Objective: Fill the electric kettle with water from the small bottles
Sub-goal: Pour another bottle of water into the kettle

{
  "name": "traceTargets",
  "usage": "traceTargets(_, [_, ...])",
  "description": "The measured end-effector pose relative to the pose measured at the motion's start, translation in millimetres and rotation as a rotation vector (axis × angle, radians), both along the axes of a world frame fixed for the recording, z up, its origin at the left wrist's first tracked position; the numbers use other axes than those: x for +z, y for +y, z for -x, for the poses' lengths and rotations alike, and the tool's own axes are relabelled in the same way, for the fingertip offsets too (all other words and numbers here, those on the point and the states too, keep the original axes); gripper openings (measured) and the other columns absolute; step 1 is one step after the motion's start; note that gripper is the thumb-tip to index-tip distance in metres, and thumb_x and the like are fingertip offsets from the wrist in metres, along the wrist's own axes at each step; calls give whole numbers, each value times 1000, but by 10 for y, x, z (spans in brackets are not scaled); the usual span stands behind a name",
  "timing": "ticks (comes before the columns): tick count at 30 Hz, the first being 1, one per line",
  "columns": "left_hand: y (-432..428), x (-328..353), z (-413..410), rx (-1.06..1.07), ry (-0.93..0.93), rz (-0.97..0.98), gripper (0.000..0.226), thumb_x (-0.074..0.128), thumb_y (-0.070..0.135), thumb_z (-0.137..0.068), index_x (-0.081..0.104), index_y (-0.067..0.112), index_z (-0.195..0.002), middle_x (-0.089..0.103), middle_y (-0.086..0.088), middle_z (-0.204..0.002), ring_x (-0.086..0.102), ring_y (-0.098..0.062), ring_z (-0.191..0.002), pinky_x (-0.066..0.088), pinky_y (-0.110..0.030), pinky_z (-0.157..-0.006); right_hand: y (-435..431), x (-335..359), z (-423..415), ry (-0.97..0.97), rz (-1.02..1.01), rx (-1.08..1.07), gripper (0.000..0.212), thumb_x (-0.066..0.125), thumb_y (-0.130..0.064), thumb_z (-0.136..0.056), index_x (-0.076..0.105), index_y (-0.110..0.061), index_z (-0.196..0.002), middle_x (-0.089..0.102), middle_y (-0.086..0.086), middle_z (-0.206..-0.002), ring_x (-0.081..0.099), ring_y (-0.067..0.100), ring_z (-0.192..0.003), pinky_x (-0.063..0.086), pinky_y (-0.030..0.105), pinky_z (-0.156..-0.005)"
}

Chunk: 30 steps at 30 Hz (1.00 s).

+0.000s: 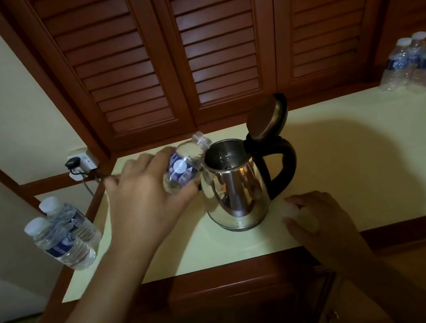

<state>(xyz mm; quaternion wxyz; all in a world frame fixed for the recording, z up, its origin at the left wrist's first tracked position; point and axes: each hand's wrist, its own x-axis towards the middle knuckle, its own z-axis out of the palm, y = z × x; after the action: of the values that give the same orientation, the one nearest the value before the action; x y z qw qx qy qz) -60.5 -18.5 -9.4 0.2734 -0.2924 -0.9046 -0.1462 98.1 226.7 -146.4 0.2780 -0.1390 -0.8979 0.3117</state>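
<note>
Bottle [183, 165] in left hand [142, 195], beside kettle [234, 185]

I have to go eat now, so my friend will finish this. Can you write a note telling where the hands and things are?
Left hand: holds an uncapped bottle, tilted, its mouth at the kettle's rim.
Right hand: rests on the counter beside the kettle, closed around something pale, maybe the cap.
Kettle: upright, lid flipped open.
Capped bottles: two at the left edge, three at the far right.
Done: lid open, one bottle uncapped.
Left: pour it; water level inside not visible.
</note>
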Motion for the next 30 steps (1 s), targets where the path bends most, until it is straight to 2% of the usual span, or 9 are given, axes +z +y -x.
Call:
traceTargets(3, [-95,-260,-325,-198,-275,-216,72,69,65,-80,63,24,-139,67,6,-113,65,-16,-99,57,-37,-79,-163,225,-15,26,153,111,36,65,-51,-85,66,-31,-116,58,-20,-111,53,3,-106,35,5,-89])
traceTargets(5, [-153,-451,-521,-287,-399,-267,71,70,65,-76,65,30,-137,64,14,-111,64,-3,-98,58,-27,-78,-254,367,-6,23,160,206,33,70,-51,-87,64,-39,-117,57,-24,-117,55,2,-113,37,8,-93])
traceTargets(7, [-209,-613,-642,-316,-464,-257,70,72,65,-74,65,37,-137,63,18,-112,65,-2,-100,60,-27,-78,-310,489,-5,7,126,286,34,67,-55,-86,62,-46,-118,57,-29,-122,54,-3,-118,37,7,-97])
traceTargets(11, [-302,-765,-728,-281,-518,-235,74,71,68,-71,57,47,-140,58,26,-113,65,-3,-102,62,-34,-76,-367,701,-20,-27,165,341,34,63,-67,-80,57,-61,-112,63,-32,-117,58,-10,-112,38,1,-92])
traceTargets(16, [-366,-764,-738,-277,-547,-181,72,74,67,-73,58,47,-140,57,24,-112,66,-4,-98,61,-31,-74,-416,784,-5,-7,177,378,46,72,-53,-76,62,-52,-122,65,-30,-120,56,-13,-114,36,0,-93])
traceTargets(21, [-344,-768,-759,-315,-612,-231,69,77,66,-72,66,44,-136,59,22,-111,68,-7,-99,59,-25,-73,-421,834,31,-9,154,420,41,75,-46,-78,71,-40,-118,68,-26,-118,60,-4,-113,42,6,-91])
traceTargets(25, [-315,-769,-737,-341,-658,-333,68,82,61,-71,69,40,-135,63,16,-110,69,-10,-102,52,-13,-74,-340,833,42,-31,182,427,43,81,-31,-81,70,-39,-121,67,-26,-121,60,-6,-114,41,5,-93])
traceTargets(27, [-271,-764,-738,-363,-691,-365,66,84,57,-71,71,39,-133,64,15,-109,69,-10,-102,51,-11,-74,-317,827,43,-47,208,443,43,83,-25,-81,72,-38,-120,68,-25,-120,62,-4,-115,43,7,-94])
traceTargets(30, [-186,-738,-724,-405,-791,-411,61,94,43,-71,73,40,-128,65,14,-107,70,-10,-101,50,-12,-74,-264,872,31,-67,250,445,41,84,-28,-77,73,-41,-114,71,-25,-115,65,-2,-111,45,8,-92])
